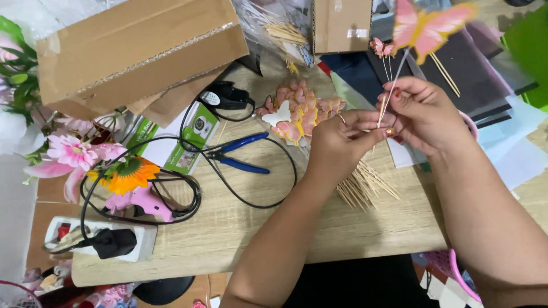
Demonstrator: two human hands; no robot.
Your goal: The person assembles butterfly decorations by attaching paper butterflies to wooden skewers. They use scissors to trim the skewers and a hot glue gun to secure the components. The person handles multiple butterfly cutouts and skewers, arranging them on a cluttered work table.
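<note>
Nearest the camera, the light wooden table point(240, 228) carries everything. At its near left corner lies a white power strip with a black plug point(103, 239), and just beyond that a pink glue gun point(142, 202) wrapped in black cable. Further in, toward the table's middle, rest blue-handled pliers point(237, 157).

Over the table's right half, the left hand point(342, 142) pinches the lower part of a thin wooden skewer point(391, 94) between thumb and forefinger. The right hand point(425, 111) closes its fingers around the same stick just above, touching the left. A loose heap of bamboo skewers point(365, 185) lies on the table under both hands.

The skewer rises to a pink and orange paper butterfly point(425, 25), held above the table's far edge. A pile of pink paper butterflies point(302, 111) sits on the table left of the hands, with brown cardboard boxes point(137, 51) at the far left.
</note>
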